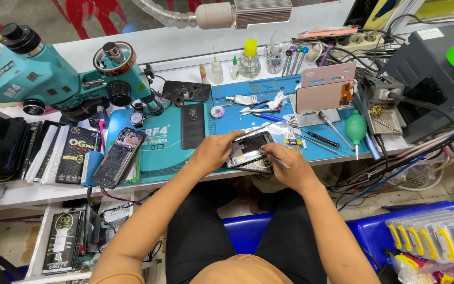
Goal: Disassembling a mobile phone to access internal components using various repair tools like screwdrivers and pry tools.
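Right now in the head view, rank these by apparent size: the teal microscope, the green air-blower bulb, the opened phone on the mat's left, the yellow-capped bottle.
1. Teal microscope
2. Opened phone
3. Green air-blower bulb and yellow-capped bottle: look alike, not ranked.

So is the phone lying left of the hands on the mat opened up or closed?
Opened up. The phone lies flat with no back cover, its internal parts exposed.

Both forearms forward, left hand (214,150) and right hand (288,165) close together, each grip curled.
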